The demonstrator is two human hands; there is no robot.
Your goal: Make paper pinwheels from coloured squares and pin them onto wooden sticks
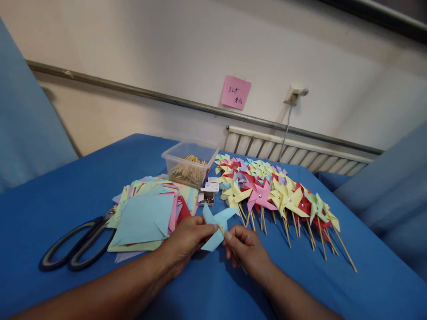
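Head view: a blue paper pinwheel [217, 219] was held between both hands, its stick [239, 261] pinched near the top by the left hand [191, 234] and gripped lower by the right hand [247, 250]. The stick was slanted down and rightward, its lower end nearer the right hand. The fingertips behind the paper were hidden; the pinwheel's far face could not be seen. Paper sheets [144, 218] were stacked beside the left hand, and finished pinwheels [260, 195] were laid beyond the right.
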